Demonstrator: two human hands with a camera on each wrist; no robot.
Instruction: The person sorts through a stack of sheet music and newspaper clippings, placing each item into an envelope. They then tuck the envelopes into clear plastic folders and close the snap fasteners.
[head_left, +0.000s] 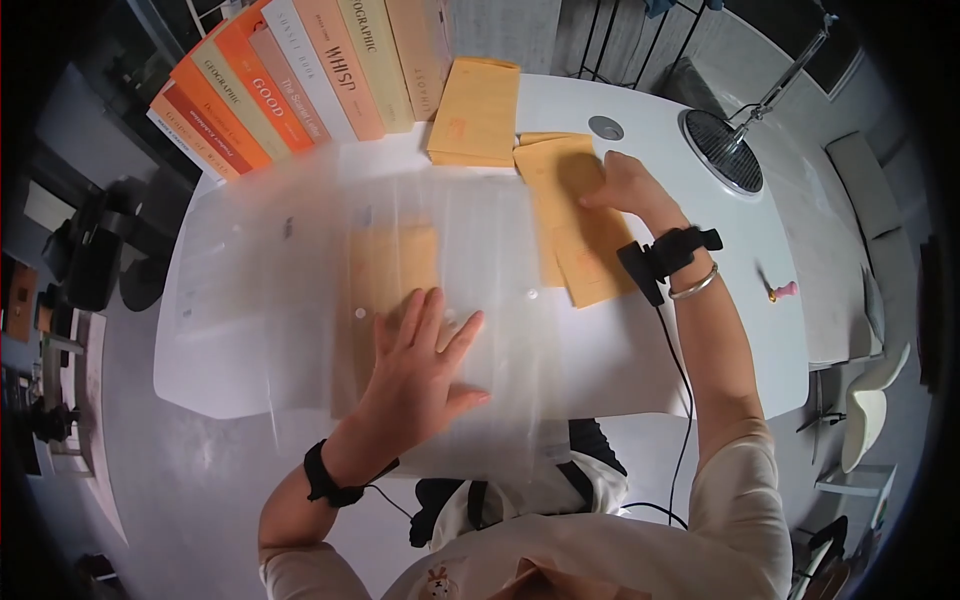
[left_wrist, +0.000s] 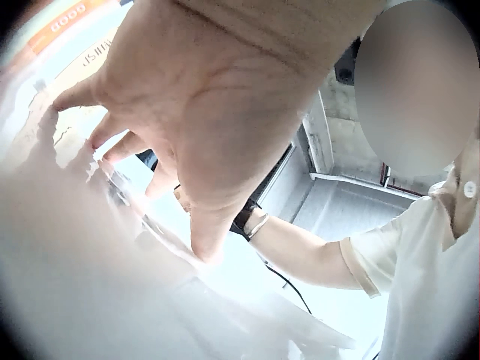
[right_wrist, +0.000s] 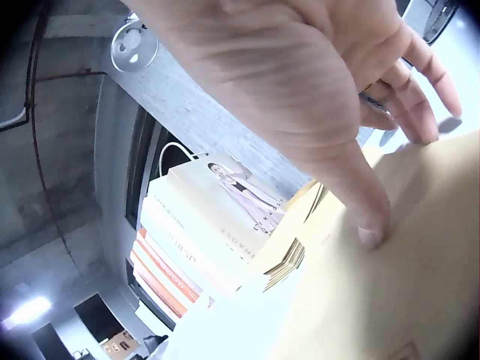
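My left hand (head_left: 415, 365) lies with spread fingers on a translucent plastic document folder (head_left: 490, 240) with snap buttons. Through the plastic a kraft envelope (head_left: 392, 262) shows, just beyond the left fingertips. To the right, my right hand (head_left: 632, 190) holds the upper right edge of a kraft envelope (head_left: 595, 255) that lies over another one. In the right wrist view the right thumb (right_wrist: 371, 225) presses on the envelope's face, and the other fingers are at its far edge. The folder's near end hangs past the table's front edge.
A row of books (head_left: 290, 85) stands at the back left, beside a stack of kraft envelopes (head_left: 478, 105). A lamp base (head_left: 720, 150) and a small pink-handled object (head_left: 785, 290) are on the right of the white table (head_left: 740, 340). A cable (head_left: 685, 380) trails from the right wrist.
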